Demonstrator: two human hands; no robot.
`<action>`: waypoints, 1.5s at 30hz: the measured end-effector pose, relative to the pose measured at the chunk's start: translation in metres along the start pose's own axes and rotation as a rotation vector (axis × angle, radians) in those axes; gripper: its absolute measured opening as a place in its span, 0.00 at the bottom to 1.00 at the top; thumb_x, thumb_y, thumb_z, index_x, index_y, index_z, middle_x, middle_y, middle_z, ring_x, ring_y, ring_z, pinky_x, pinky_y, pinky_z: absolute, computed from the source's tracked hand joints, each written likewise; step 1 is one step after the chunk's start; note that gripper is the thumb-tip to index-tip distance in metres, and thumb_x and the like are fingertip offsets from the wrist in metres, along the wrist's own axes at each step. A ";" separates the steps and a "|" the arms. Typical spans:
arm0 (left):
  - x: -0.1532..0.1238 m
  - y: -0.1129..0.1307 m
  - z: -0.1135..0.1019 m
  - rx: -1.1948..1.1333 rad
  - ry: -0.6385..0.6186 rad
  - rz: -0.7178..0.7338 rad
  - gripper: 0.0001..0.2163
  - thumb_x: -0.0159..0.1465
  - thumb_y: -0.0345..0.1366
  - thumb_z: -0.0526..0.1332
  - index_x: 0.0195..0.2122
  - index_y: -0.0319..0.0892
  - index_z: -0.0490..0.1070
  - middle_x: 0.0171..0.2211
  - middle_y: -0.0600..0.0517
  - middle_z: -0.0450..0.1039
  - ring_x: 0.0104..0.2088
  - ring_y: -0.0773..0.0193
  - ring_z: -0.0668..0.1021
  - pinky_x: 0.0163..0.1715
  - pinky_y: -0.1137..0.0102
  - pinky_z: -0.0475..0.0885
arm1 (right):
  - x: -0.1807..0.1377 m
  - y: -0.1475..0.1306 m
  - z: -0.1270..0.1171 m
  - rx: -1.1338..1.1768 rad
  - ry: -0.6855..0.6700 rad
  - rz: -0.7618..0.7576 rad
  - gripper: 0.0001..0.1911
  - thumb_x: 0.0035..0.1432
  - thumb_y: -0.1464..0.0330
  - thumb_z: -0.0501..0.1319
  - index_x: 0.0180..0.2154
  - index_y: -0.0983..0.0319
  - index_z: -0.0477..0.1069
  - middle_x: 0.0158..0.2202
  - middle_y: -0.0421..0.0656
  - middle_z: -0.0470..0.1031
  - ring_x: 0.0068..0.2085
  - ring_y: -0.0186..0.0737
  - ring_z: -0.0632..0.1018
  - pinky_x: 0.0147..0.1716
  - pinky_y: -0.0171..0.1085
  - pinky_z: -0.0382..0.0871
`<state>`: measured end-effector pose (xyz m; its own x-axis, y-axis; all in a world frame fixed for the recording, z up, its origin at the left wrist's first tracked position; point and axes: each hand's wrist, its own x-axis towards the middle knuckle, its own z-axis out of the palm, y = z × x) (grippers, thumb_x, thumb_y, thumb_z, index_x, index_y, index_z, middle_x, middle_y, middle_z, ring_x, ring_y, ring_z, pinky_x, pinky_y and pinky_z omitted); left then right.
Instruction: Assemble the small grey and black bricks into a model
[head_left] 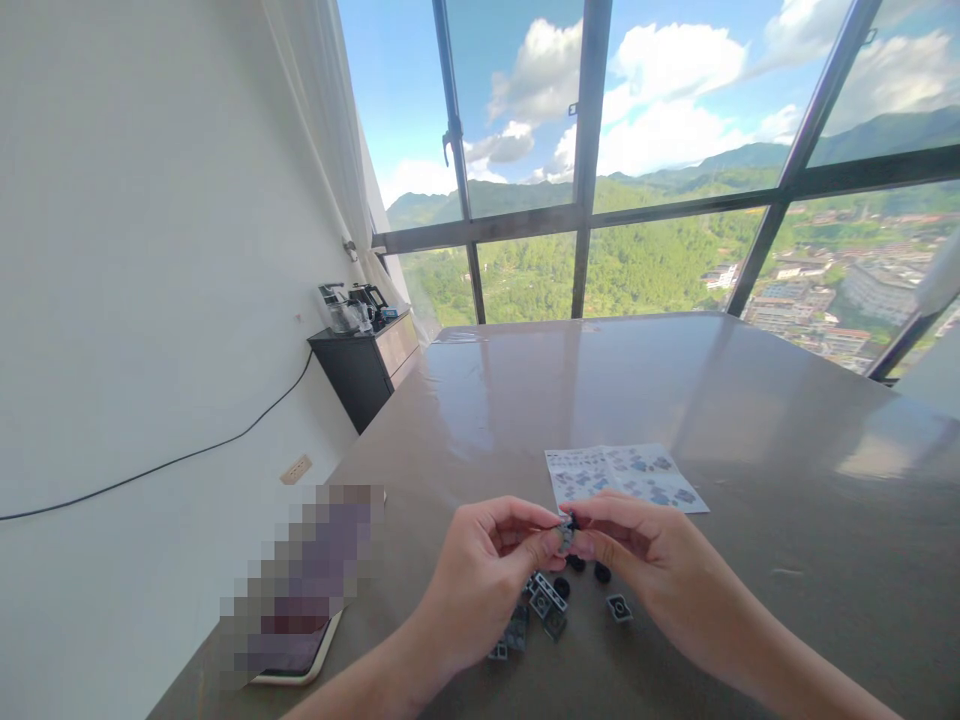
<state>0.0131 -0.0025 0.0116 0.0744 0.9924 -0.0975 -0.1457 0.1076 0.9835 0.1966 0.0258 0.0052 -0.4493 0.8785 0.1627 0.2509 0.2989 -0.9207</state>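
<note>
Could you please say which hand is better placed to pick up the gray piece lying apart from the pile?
Probably the right hand: it is nearer that gray piece, while the left hand is beside the pile. Both are occupied with small parts.

Daylight from window (pixel 586 212); glare on table (pixel 795 600); pieces (pixel 550 592) apparently soft.

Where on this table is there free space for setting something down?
Bare table lies between the paper and the window, right of the right hand, and between phone and left hand. Crowded: between the hands, with small blocks and round black pieces.
</note>
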 end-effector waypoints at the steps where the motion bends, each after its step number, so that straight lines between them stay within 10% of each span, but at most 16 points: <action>1: 0.000 0.000 0.000 0.000 0.001 0.000 0.15 0.49 0.42 0.75 0.33 0.36 0.80 0.28 0.47 0.82 0.29 0.62 0.81 0.35 0.69 0.77 | 0.000 0.001 0.001 0.031 0.005 0.017 0.12 0.62 0.63 0.61 0.42 0.59 0.80 0.36 0.44 0.81 0.39 0.44 0.79 0.41 0.39 0.72; 45: 0.002 0.000 -0.001 -0.097 -0.034 -0.044 0.18 0.47 0.40 0.77 0.36 0.36 0.81 0.25 0.48 0.81 0.25 0.67 0.78 0.31 0.72 0.74 | -0.002 0.003 0.005 0.275 -0.067 0.146 0.07 0.53 0.66 0.66 0.33 0.62 0.76 0.29 0.41 0.79 0.32 0.38 0.74 0.33 0.35 0.66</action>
<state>0.0118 -0.0005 0.0108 0.1162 0.9842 -0.1334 -0.2366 0.1579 0.9587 0.1944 0.0230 0.0007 -0.4831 0.8755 0.0069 0.0796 0.0518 -0.9955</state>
